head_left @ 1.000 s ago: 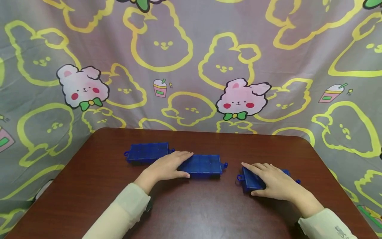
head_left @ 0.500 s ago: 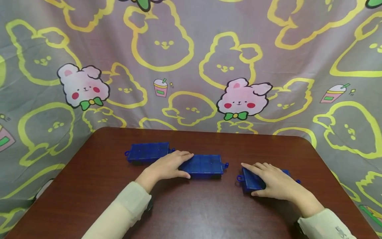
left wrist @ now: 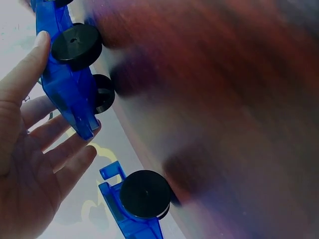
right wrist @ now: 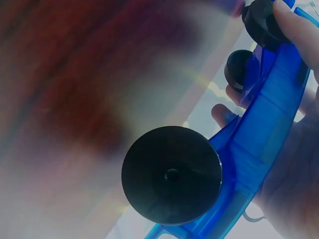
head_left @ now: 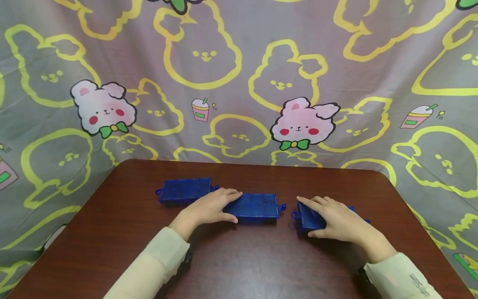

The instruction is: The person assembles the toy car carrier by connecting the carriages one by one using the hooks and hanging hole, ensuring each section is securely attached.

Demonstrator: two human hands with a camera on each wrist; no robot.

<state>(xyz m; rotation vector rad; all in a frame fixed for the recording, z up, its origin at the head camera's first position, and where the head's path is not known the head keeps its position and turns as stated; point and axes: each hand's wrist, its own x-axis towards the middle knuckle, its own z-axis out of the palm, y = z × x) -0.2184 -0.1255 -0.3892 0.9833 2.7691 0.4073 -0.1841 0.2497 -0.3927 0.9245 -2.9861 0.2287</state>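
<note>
Curtain, grey w/ yellow rabbit outlines, pink rabbit faces & drink cups, hangs behind mid wagon. Table, dark red-brown, runs under mid wagon & out on all sides of it. L sleeve, pale, comes in from near left of mid wagon; R sleeve, same colour, from near right of it. Mid wagon itself: blue see-thru plastic, flat top, upright on table. L wagon, same type, sits left of mid wagon & a bit farther back. R wagon, same type, is right of mid wagon, near but not touching. L hand grips left end of mid wagon, thumb on near side, fingers on far side. R hand, right of mid wagon, grips R wagon likewise; hands well apart. Black wheels show under mid wagon. Ring on R wagon faces mid wagon's hook, small gap between.
</note>
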